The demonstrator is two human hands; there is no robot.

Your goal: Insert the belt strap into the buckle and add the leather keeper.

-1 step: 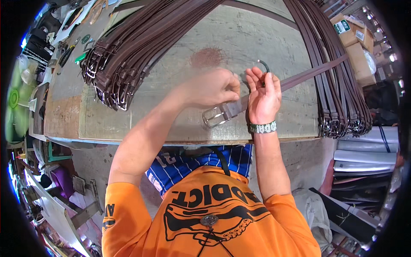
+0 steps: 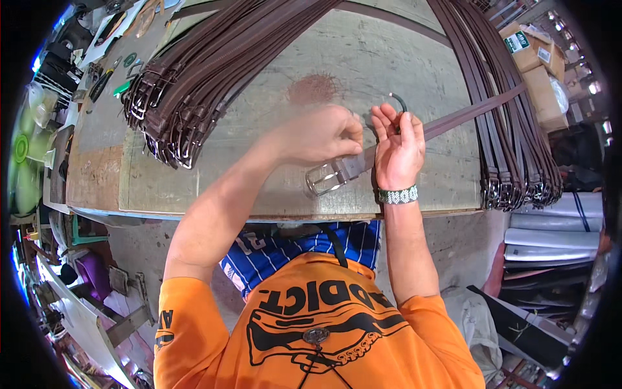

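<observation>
I see one brown belt (image 2: pixel 447 123) lying slantwise across the worn bench (image 2: pixel 272 188), its silver buckle (image 2: pixel 322 179) near the front edge, pulled apart from the rest so it can be handled alone. My left hand (image 2: pixel 321 135) rests on the strap just above the buckle, fingers curled down on it; that grip looks clamped on the belt, pinning it flat. My right hand (image 2: pixel 398 146), with a beaded wristband (image 2: pixel 398 195), stands upright on the strap just beside the left, fingers raised and pinched together around a thin dark loop (image 2: pixel 397 100); I judge it holds the loop up to keep it free of the strap, though what the loop is I cannot tell. A fan of finished-looking belts (image 2: pixel 194 84) lies at the far left of the bench, buckles bunched together, and a second bundle (image 2: pixel 512 129) hangs over the right edge, both well apart from the hands. Cardboard boxes (image 2: pixel 538 71) sit beyond the right bundle.
</observation>
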